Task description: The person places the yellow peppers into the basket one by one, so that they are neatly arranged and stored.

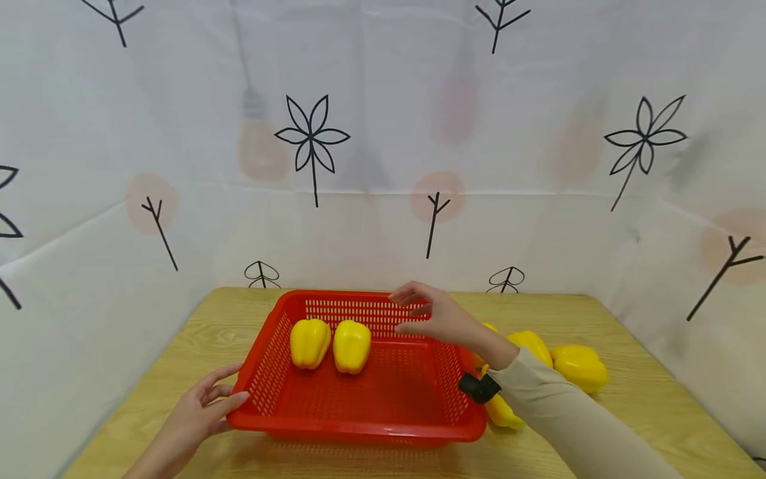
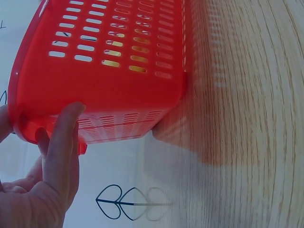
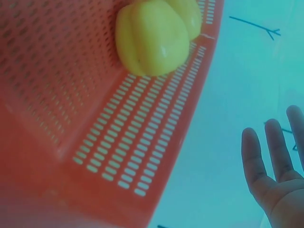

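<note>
A red perforated plastic basket (image 1: 383, 392) stands on the wooden table, with two yellow bell peppers (image 1: 310, 343) (image 1: 352, 346) side by side in its left half. The left hand (image 1: 200, 412) grips the basket's left rim near the front corner, thumb on top and fingers beneath; in the left wrist view, its fingers (image 2: 61, 147) lie against the basket's outer wall. Over the basket's right back part hovers the right hand (image 1: 439, 316), fingers apart and slightly bent, holding nothing. The right wrist view shows that hand's spread fingers (image 3: 278, 156) beyond the basket rim.
Several more yellow bell peppers (image 1: 579, 368) lie on the table right of the basket, partly hidden behind the right forearm. A dark strap with a device (image 1: 480, 388) sits on the right wrist. A white patterned cloth (image 1: 371, 233) hangs behind the table (image 1: 209, 332) and along its sides.
</note>
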A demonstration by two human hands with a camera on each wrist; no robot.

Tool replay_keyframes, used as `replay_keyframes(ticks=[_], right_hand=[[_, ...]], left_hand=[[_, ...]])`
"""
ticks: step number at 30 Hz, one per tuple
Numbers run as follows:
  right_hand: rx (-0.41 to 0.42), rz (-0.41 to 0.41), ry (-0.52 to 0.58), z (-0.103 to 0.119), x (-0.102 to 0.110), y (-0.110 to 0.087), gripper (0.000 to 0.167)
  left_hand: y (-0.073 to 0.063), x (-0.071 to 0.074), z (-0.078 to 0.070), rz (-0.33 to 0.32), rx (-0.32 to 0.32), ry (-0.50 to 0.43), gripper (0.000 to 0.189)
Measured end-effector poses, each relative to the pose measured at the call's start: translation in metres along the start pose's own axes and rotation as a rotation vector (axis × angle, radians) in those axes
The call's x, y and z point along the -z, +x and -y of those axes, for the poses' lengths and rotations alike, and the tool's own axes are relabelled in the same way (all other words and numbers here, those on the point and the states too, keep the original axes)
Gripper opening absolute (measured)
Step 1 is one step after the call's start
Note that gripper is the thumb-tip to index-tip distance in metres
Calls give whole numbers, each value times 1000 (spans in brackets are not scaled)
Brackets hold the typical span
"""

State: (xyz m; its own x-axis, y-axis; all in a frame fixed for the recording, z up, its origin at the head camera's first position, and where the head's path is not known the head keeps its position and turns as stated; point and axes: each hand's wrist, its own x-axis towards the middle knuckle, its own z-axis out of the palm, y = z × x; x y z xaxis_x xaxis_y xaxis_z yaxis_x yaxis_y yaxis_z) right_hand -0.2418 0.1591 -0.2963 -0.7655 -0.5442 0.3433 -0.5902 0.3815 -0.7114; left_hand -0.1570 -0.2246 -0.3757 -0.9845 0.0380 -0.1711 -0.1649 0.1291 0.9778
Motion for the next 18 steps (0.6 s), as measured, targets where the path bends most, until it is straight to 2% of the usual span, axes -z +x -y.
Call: replay_keyframes(ticks=[2, 10, 18], right_hand=[[-9, -14, -7, -6, 2, -4, 44], [-11, -40, -11, -7, 14, -21, 42], [-83, -79, -9, -10, 25, -37, 42]], left_hand=[[0, 0, 0, 4, 1, -3, 68], [-1, 2, -1, 24, -4, 3, 70], [-1, 2, -1, 57, -13, -6, 71]])
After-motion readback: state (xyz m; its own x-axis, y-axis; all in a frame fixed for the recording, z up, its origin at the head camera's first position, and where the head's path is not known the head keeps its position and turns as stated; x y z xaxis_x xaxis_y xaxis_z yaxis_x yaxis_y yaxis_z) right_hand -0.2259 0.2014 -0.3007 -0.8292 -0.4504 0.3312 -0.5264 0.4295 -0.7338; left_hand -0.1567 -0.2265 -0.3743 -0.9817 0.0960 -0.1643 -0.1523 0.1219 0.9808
